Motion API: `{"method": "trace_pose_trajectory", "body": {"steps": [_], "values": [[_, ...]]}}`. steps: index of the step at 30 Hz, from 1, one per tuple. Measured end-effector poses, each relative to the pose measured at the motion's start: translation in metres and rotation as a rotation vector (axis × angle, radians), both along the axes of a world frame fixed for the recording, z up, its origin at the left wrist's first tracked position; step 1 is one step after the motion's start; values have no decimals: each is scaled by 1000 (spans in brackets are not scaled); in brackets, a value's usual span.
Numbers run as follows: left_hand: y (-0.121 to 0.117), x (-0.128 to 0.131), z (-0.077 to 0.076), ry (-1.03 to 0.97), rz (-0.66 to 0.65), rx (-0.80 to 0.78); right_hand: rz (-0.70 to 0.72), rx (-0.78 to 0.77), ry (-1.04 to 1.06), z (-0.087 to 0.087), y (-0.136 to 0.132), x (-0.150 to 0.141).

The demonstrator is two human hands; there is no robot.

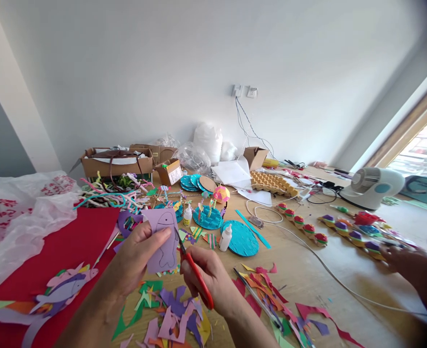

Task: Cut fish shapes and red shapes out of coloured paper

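Note:
My left hand (pixel 143 249) is closed on a piece of purple paper (pixel 165 261) with a fish outline drawn on it. The thumb lies across the drawing. Red-handled scissors (pixel 197 280) sit in my right hand (pixel 211 278), fingers wrapped around the handles. Their dark blades meet the right edge of the paper beside the fish outline. Below both hands, purple, pink and green paper scraps (pixel 179 316) lie on the table. Cut-out paper fish (pixel 63 290) rest in a pile on red paper (pixel 86 232) at the left.
A white glue bottle (pixel 225 238) stands by a blue disc (pixel 240 244). A white cable (pixel 325 270) crosses the table to the right. Painted egg-carton strips (pixel 304 224) and a white fan (pixel 373 188) are farther right. Another person's hand (pixel 402 258) reaches in at the right edge.

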State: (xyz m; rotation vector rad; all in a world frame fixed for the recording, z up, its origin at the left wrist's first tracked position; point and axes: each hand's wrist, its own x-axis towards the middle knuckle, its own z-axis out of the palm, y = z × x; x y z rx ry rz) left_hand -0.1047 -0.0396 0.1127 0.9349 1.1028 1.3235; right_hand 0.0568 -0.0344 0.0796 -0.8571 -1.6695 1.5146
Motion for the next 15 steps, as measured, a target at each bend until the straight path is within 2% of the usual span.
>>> {"method": "trace_pose_trajectory", "body": {"steps": [6, 15], "values": [[4, 7, 0, -24, 8, -4, 1, -68, 79, -2, 1, -5], [-1, 12, 2, 18, 22, -12, -11, -89, 66, 1, -1, -7]]}}
